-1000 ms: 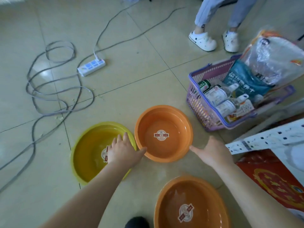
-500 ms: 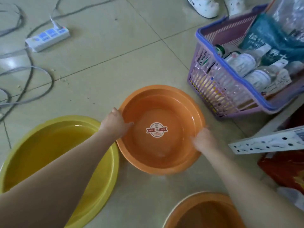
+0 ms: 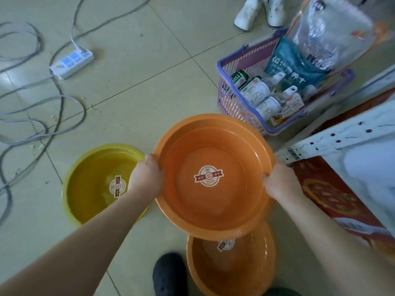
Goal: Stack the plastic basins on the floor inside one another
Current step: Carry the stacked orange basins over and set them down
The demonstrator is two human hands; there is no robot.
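An orange basin (image 3: 213, 201) with a round sticker in its bottom is off the floor, held level between both hands. My left hand (image 3: 145, 177) grips its left rim and my right hand (image 3: 280, 182) grips its right rim. Below it, near my feet, a second orange basin (image 3: 233, 268) rests on the floor, its far edge hidden by the lifted one. A yellow basin (image 3: 94, 184) sits on the floor to the left, partly covered by my left forearm.
A purple shopping basket (image 3: 237, 103) full of bottles and bags stands at the right. A power strip (image 3: 71, 64) and looping cables (image 3: 42, 116) lie at the left. Another person's white shoes (image 3: 259, 11) are at the top. My dark shoe (image 3: 168, 274) is beside the floor basin. Red packaging (image 3: 329, 195) lies right.
Both hands closed on the orange basin's rims and lifted it off the floor, bringing it toward me and over the far edge of the second orange basin.
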